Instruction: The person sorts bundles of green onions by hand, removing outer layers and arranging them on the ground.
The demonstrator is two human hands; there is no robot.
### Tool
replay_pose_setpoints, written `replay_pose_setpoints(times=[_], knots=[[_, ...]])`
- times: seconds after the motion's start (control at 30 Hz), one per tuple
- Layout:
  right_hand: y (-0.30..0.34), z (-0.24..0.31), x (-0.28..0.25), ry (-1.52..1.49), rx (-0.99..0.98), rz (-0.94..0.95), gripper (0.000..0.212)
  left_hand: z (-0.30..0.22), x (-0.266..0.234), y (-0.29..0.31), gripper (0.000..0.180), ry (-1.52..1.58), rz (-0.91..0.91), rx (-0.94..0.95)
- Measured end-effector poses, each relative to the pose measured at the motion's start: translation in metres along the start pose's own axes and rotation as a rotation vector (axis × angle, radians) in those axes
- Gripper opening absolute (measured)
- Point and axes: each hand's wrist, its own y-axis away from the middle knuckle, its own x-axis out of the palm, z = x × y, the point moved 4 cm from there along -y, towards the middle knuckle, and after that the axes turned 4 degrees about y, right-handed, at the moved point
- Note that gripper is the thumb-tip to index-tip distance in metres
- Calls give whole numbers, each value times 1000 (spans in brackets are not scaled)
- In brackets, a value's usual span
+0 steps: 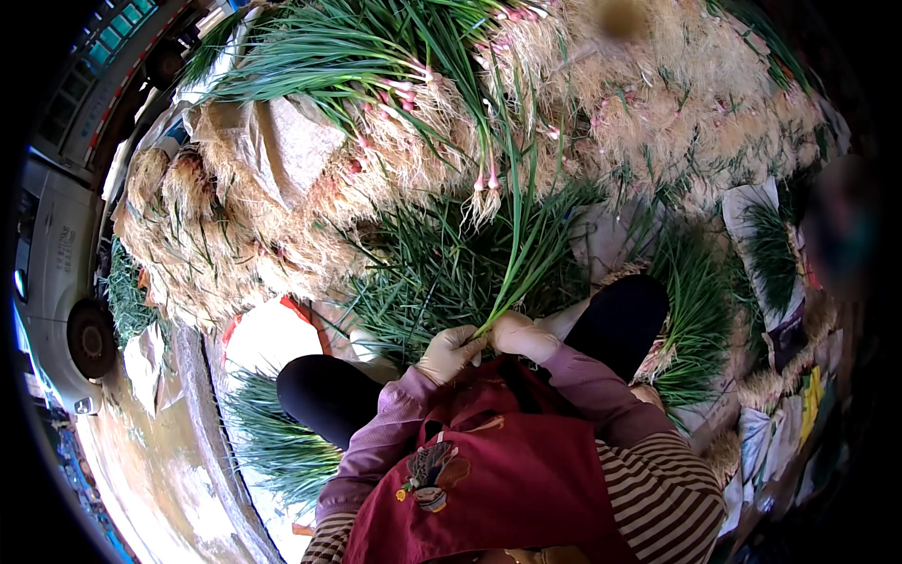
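Observation:
Both my hands wear pale gloves and meet in front of my lap. My left hand (451, 353) is closed in a pinch at the lower end of a few scallions (517, 274). Against it, my right hand (522, 336) is closed on the same stalks, back of the hand upward. The long green leaves fan up and away from my fingers; the root ends are hidden by the gloves. Beyond them lies a loose heap of green scallion leaves (427, 273). A big pile of scallions (404, 89) with reddish bulbs and pale stringy roots rises behind it.
Bundled scallions lie by my left knee (282, 437) and right knee (691, 320). A mass of roots (676, 122) spreads across the far right. Sacking (282, 141) lies on the pile. A vehicle (66, 263) stands at the far left, beside wet ground (155, 470).

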Motion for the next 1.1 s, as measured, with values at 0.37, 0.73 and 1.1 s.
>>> replay_pose_setpoints(times=[0.37, 0.73, 1.1], knots=[[-3, 17, -42, -569, -227, -65, 38, -174, -37, 94, 32, 519, 88, 443], [29, 164, -124, -954, -795, 63, 58, -126, -103, 57, 24, 1163, -73, 672], [2, 158, -129, 45, -705, -531, 12, -55, -123, 54, 20, 495, -609, 153]])
